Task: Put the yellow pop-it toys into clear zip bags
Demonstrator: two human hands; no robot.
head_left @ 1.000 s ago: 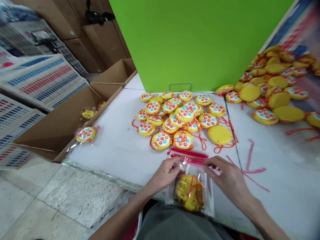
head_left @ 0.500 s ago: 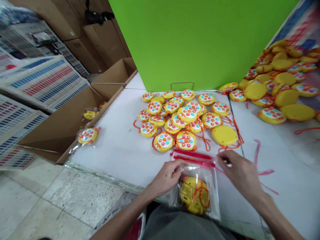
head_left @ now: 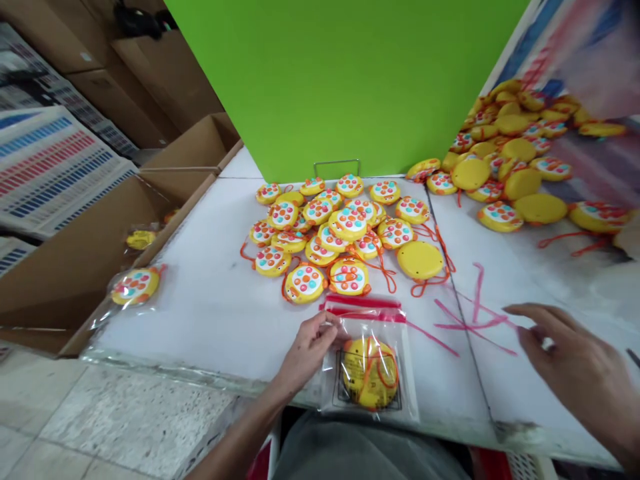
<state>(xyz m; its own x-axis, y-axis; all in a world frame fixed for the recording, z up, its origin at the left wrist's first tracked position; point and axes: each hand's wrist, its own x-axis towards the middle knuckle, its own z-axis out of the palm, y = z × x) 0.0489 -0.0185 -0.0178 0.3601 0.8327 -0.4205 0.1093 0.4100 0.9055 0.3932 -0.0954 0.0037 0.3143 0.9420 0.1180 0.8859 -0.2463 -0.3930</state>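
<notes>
Left grip [head_left: 307, 350] pinches the top corner of a clear zip bag [head_left: 370, 400] holding a round yellow toy [head_left: 370, 373] at the near edge of the counter [head_left: 200, 313], right grip [head_left: 565, 350] hanging open over the right side, more toys [head_left: 320, 233] piled toward the far edge.

One left hand [head_left: 307, 350]; one right hand [head_left: 565, 353]; three bagged toys [head_left: 370, 373]; about two dozen loose toys [head_left: 349, 223] in the near pile; a far heap [head_left: 500, 147] too crowded to count; two cartons [head_left: 100, 267]; one wire stand [head_left: 334, 167]; about four pink strips [head_left: 475, 323].
</notes>
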